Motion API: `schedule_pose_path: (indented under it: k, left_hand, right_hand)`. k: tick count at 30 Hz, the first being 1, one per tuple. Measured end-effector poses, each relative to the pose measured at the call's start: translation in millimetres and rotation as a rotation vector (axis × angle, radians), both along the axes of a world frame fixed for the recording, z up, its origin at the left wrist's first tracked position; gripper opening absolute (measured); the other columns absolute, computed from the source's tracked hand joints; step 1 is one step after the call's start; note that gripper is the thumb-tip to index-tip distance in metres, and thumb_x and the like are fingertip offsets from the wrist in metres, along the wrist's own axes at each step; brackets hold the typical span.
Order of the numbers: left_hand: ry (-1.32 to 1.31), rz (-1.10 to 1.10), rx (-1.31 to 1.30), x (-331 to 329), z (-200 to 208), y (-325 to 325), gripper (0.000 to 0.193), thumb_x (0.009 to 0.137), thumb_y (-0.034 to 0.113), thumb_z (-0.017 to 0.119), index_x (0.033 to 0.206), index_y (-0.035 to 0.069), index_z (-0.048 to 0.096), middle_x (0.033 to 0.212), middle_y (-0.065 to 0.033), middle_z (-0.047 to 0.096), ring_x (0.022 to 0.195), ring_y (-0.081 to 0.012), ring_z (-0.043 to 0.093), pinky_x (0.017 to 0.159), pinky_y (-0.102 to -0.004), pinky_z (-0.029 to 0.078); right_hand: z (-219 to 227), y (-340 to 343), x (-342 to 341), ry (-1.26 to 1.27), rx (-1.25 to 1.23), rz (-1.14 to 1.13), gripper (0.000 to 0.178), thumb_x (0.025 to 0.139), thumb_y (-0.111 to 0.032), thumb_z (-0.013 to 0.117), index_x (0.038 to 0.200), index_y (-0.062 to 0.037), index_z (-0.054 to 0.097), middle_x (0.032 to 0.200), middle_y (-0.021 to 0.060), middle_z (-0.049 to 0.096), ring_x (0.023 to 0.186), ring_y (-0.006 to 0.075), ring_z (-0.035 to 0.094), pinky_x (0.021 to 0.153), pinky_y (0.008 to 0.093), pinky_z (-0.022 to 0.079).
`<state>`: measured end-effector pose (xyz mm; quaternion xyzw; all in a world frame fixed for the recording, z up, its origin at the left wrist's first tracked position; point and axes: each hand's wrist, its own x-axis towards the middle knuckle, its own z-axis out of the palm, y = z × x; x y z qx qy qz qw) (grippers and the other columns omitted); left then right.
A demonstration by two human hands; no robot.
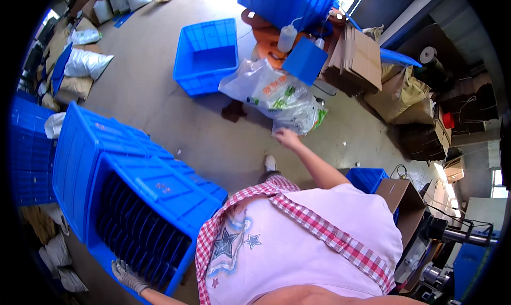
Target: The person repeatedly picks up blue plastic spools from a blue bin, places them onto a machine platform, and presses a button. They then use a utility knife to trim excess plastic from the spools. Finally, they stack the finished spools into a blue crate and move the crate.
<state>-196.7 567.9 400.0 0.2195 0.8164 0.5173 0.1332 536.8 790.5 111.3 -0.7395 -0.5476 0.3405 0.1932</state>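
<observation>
My right hand [288,138] reaches forward, its bare fingers closed at the near edge of a clear plastic bag [290,105] with orange and green print. The bag lies crumpled in front of a blue bin. At the lower left, my left hand [128,277] wears a pale glove. Its fingers lie stretched out along the rim of a large blue crate [154,182]. Inside that crate stand rows of thin dark blue pieces [138,225], packed side by side; their exact kind is unclear. A second blue crate [77,172] stands right against it.
An open blue bin [205,57] sits on the floor ahead, with a larger blue bin [290,4] beyond. Flattened cardboard boxes [354,60] and stuffed sacks [399,95] line the right. Beside me on the right are a cardboard box [399,204] and machinery [436,273]. White sacks [88,63] lie far left.
</observation>
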Motion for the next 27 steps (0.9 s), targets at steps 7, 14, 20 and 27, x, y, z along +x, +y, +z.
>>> schedule_pose_path:
  k: [7, 14, 20, 27]
  left_hand:
    - [0.139, -0.654, -0.016, 256.6, 16.0, 232.8, 0.036, 0.098, 0.021, 0.044, 0.127, 0.001, 0.05, 0.117, -0.0145, 0.059, 0.106, -0.0229, 0.058, 0.093, -0.0341, 0.045]
    - [0.314, -1.153, -0.258, 418.9, -45.5, 331.5, 0.023, 0.091, 0.005, 0.052, 0.112, 0.001, 0.06, 0.094, -0.0118, 0.067, 0.088, -0.0181, 0.065, 0.079, -0.0295, 0.051]
    - [0.188, -1.325, -0.366, 444.7, -109.8, 348.6, 0.022, 0.088, 0.004, 0.054, 0.108, 0.007, 0.062, 0.089, -0.0133, 0.067, 0.08, -0.0228, 0.066, 0.072, -0.0324, 0.051]
    - [-0.055, -1.178, -0.58, 359.3, -209.7, 380.2, 0.023, 0.088, 0.006, 0.053, 0.109, 0.009, 0.062, 0.09, -0.0127, 0.068, 0.083, -0.024, 0.067, 0.074, -0.033, 0.052]
  right_hand:
    - [-16.0, 3.5, 64.1, 0.247, -0.287, 0.277, 0.038, 0.081, -0.026, 0.059, 0.111, -0.0034, 0.064, 0.095, 0.0127, 0.069, 0.079, 0.0197, 0.068, 0.075, 0.0326, 0.053]
    - [-43.8, 27.8, 126.5, 0.494, -0.31, -0.2, 0.036, 0.084, -0.02, 0.057, 0.115, -0.0022, 0.061, 0.087, 0.0067, 0.067, 0.07, 0.0117, 0.063, 0.06, 0.0245, 0.05]
    - [-54.8, 45.5, 152.3, 0.487, -0.48, -0.265, 0.035, 0.086, -0.019, 0.055, 0.117, -0.0028, 0.059, 0.089, 0.0061, 0.065, 0.069, 0.0111, 0.06, 0.057, 0.0242, 0.049]
    - [-43.4, 188.6, 73.8, 0.308, -0.375, 0.037, 0.033, 0.084, -0.02, 0.057, 0.113, -0.0041, 0.063, 0.093, 0.0099, 0.069, 0.074, 0.0164, 0.067, 0.066, 0.0295, 0.053]
